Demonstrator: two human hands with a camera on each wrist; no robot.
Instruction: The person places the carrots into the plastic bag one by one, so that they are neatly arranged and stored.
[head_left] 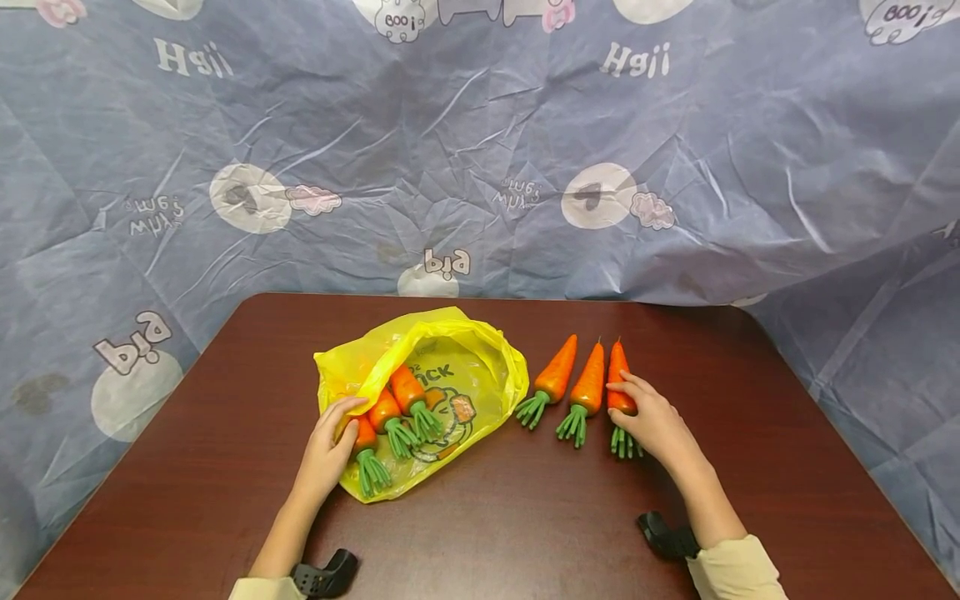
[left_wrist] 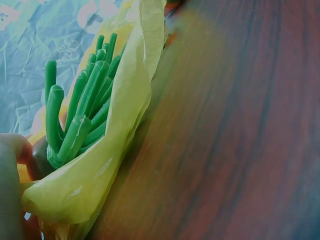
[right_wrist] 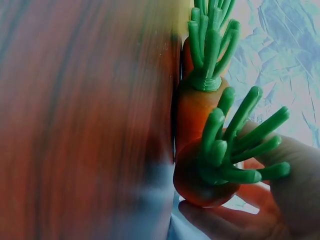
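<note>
A yellow plastic bag [head_left: 480, 333] lies with its mouth spread toward me. Three orange carrots with green stems rest in its mouth. My left hand [head_left: 330, 437] holds the leftmost carrot [head_left: 364, 433], thumb against it and fingers by the bag's rim. In the left wrist view its green stems [left_wrist: 80, 115] stick up beside the yellow plastic [left_wrist: 120, 120]. My right hand [head_left: 660, 421] holds the rightmost carrot [head_left: 617, 362] of a row of three, fingers and thumb around its thick end. The same carrot [right_wrist: 200, 182] shows stems-first in the right wrist view.
Two more carrots, a middle one [head_left: 588, 379] and a left one [head_left: 557, 372], lie between the bag and my right hand. All lies on a dark brown table [head_left: 510, 542]. A grey-blue printed cloth [head_left: 465, 125] hangs behind it.
</note>
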